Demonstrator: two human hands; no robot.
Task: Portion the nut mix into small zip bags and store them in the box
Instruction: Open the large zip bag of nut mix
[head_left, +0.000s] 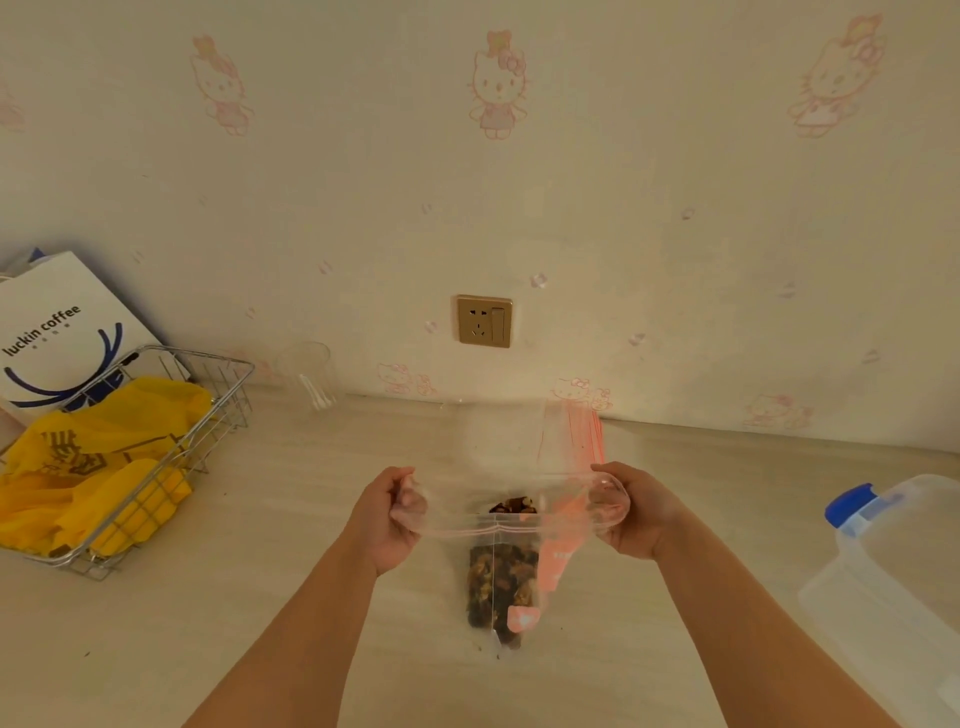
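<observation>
A clear zip bag (506, 525) with a red zip strip hangs over the table, its mouth stretched wide. Brown nut mix (501, 587) fills its lower part. My left hand (387, 519) grips the left end of the mouth and my right hand (636, 512) grips the right end. Just behind the bag, several small empty zip bags (571, 436) with red lines lie on the table. A clear plastic box (893, 587) with a blue latch sits at the right edge, partly cut off by the frame.
A wire basket (171, 467) with yellow plastic bags stands at the left, a white paper bag (62, 332) behind it. A clear cup (309, 374) sits by the wall. A wall socket (484, 321) is above the light wooden table (260, 597).
</observation>
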